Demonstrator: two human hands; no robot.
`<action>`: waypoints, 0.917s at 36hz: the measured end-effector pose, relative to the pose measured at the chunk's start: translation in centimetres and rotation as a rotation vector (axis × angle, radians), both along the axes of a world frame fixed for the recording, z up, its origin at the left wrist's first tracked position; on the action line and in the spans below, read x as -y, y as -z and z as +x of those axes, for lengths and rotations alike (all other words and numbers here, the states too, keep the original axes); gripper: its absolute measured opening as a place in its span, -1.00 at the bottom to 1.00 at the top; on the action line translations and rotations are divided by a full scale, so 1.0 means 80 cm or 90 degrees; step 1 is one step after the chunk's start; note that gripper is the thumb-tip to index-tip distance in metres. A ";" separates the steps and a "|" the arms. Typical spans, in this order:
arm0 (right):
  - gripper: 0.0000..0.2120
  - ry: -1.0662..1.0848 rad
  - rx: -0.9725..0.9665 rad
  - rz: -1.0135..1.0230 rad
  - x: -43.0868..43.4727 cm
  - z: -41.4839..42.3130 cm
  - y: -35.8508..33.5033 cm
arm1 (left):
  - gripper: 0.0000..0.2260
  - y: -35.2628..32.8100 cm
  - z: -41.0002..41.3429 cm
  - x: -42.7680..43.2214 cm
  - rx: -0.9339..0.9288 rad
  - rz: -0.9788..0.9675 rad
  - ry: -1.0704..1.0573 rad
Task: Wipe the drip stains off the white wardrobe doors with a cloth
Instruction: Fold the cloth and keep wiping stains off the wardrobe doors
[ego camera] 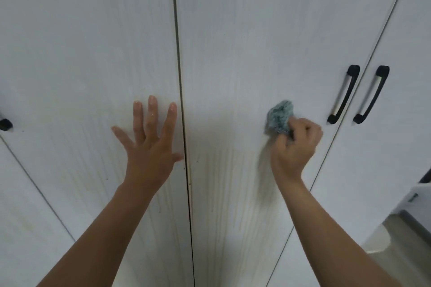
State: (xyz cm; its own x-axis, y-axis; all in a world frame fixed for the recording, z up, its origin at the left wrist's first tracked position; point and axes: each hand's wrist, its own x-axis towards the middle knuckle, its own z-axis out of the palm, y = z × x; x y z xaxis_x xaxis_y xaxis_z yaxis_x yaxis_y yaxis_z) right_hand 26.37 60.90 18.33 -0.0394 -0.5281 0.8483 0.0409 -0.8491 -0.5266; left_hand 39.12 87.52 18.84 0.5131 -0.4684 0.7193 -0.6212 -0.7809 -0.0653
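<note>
Nearest to me, low on the wardrobe doors, the work looks mostly undone: pale brownish drip stains run in vertical streaks down the middle door toward its bottom edge, and fainter ones show on the door to its left, on the other side of the dark seam between them. Further up, my left hand lies flat and spread against the left door, close to that seam, gripping nothing; I take it as a brace. My right hand is clenched around the bunched grey-green cloth, which is pressed to the middle door in its right half, short of the two black handles by the next seam. Above the cloth the panels look cleaner to me, though faint streaks may remain; the grain makes that hard to tell. I judge the task to be well short of finished, with the lower half still to wipe.
</note>
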 end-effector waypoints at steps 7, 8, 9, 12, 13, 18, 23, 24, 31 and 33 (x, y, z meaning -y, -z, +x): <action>-0.81 -0.070 -0.226 -0.311 0.016 -0.021 0.060 | 0.26 -0.002 -0.003 -0.001 -0.010 0.005 -0.001; -0.83 -0.066 -0.231 -0.337 0.024 -0.023 0.054 | 0.26 -0.002 -0.004 -0.002 -0.009 0.004 0.001; -0.83 -0.054 -0.225 -0.353 0.033 -0.026 0.046 | 0.26 -0.003 -0.004 -0.002 -0.008 0.003 0.004; -0.78 0.001 -0.123 -0.273 0.054 -0.028 0.015 | 0.27 -0.003 -0.005 -0.003 -0.006 0.002 0.003; -0.73 0.016 -0.076 -0.201 0.055 -0.028 0.006 | 0.27 -0.003 -0.005 -0.003 -0.006 0.003 0.001; -0.72 0.001 0.020 -0.016 0.020 -0.008 0.006 | 0.24 -0.005 -0.005 -0.003 -0.006 0.005 -0.005; -0.79 -0.066 -0.182 -0.266 -0.004 -0.006 0.072 | 0.23 -0.004 -0.006 -0.004 -0.003 0.004 -0.001; -0.78 -0.081 -0.207 -0.282 -0.001 -0.010 0.077 | 0.23 -0.004 -0.006 -0.005 -0.004 0.005 -0.003; -0.65 0.029 -0.009 -0.125 0.058 -0.051 0.029 | 0.21 -0.005 -0.007 -0.005 -0.007 0.010 -0.008; -0.61 0.045 0.003 -0.130 0.079 -0.053 0.010 | 0.22 -0.005 -0.007 -0.005 -0.009 0.010 -0.009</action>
